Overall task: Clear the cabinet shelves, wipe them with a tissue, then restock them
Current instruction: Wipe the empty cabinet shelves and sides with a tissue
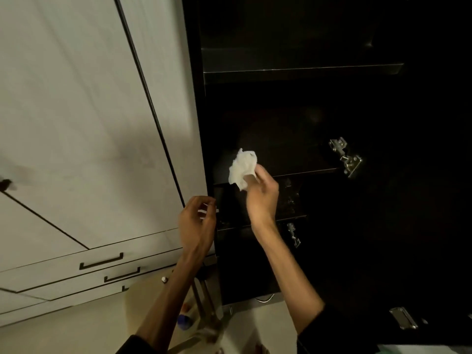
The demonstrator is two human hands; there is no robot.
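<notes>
Tissue (242, 168) crumpled, pinched in right hand (263, 198) grip at dark shelf (293, 172) edge, left hand (198, 221) grip loosely curled, holding nothing

Crumpled white tissue (242, 167) is up at the front edge of a dark shelf (293, 172). Cabinet (332, 111) open, its shelves dark and bare.

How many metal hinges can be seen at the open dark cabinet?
3. One pair of hinge parts sits right of the tissue, one just right of the right forearm, one at lower right. Darkness may hide others.
</notes>
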